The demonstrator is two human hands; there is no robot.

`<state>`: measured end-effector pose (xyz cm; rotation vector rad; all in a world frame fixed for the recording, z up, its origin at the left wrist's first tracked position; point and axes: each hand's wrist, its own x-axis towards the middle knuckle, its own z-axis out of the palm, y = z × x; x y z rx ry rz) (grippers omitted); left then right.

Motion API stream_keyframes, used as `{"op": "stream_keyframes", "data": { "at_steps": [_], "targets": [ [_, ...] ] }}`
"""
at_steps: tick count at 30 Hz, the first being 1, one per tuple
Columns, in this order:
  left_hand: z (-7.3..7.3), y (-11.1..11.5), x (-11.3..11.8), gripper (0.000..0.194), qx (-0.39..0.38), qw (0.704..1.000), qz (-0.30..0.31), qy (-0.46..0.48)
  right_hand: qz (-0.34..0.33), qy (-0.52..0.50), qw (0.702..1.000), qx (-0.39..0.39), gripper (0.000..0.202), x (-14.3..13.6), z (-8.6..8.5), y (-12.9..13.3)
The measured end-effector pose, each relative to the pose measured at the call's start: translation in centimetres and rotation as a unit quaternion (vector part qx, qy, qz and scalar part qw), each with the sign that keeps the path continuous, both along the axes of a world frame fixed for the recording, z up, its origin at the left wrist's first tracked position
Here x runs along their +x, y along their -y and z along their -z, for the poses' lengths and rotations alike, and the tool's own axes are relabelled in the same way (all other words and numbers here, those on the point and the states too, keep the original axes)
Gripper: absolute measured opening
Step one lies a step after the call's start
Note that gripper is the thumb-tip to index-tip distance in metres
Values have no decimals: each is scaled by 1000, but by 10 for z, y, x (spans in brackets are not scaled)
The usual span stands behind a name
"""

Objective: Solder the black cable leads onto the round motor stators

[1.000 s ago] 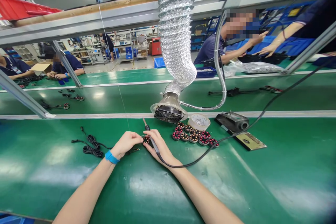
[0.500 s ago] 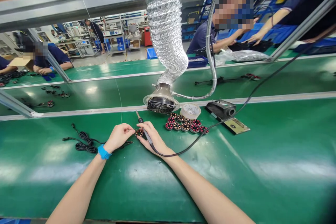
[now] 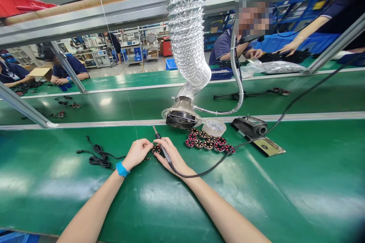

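Your left hand (image 3: 138,152) and right hand (image 3: 171,153) met at a small wound coil part (image 3: 157,149) on the green worktop (image 3: 171,205), approx. centre, just in front of the fume-extractor fan (image 3: 180,118). L fingers were pinched narrow on the part's edge. R hand was closed round the soldering iron (image 3: 162,147), tip pointing away from you, cable trailing off to the right. More coil parts (image 3: 209,142) lay grouped just right of your hands, w/ a tape roll (image 3: 215,126) behind them. A black cable bundle (image 3: 98,157) lay to the left.
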<state>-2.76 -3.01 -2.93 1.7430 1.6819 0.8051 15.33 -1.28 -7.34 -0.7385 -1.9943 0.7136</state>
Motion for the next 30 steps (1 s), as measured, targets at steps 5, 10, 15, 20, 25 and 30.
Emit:
{"op": "stream_keyframes", "data": {
  "at_steps": [5, 10, 15, 20, 25, 30],
  "targets": [
    [1, -1, -2, 32, 81, 997, -6, 7, -10, 2, 1000, 8, 50, 1, -1, 0],
    [2, -2, -5, 27, 90, 994, 0, -57, -14, -5, 1000, 2, 51, 0, 1, -1],
    [1, -2, -3, 30, 32, 999, -2, -40, -17, -12, 1000, -4, 51, -1, 2, -1],
    [-6, -3, -3, 34, -5, 1000, -5, -13, -16, -13, 1000, -13, 50, 0, 1, 0],
    [-22, 1, -25, 40, 28, 997, -3, -66, -9, 7, 1000, -6, 50, 1, 0, 0],
    [-30, 16, -46, 32, -9, 986, 120, -117, 9, 17, 1000, 8, 50, 2, -2, 0]
  ]
}}
